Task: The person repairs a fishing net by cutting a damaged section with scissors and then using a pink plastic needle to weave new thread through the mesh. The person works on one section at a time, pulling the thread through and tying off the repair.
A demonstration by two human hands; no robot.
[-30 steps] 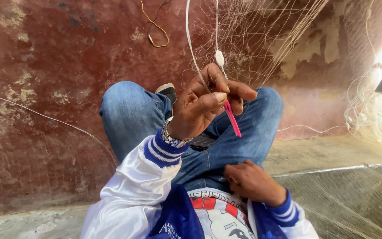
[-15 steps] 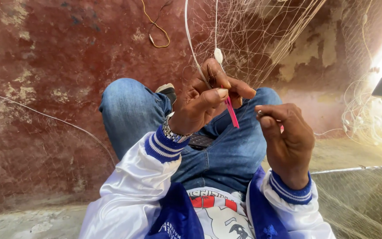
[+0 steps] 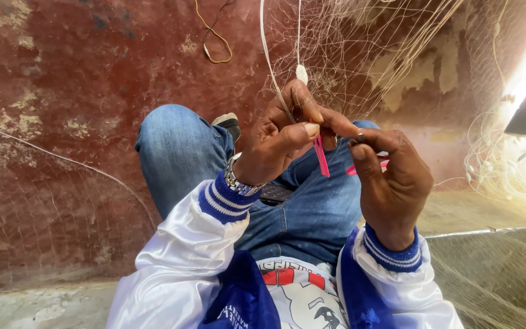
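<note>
Both hands meet above the lap: the left hand (image 3: 281, 143) pinches a slim pink plastic netting needle (image 3: 321, 156) and the pale fine-mesh fishing net (image 3: 360, 55), so the right hand (image 3: 391, 176), its grip closed near the needle's tip, should keep the twine taut.

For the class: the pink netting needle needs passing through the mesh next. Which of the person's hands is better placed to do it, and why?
Probably the left hand: its thumb and fingers already pinch the pink needle just below the hanging net. The right hand sits beside it, fingertips touching the needle, better suited to steadying.
</note>
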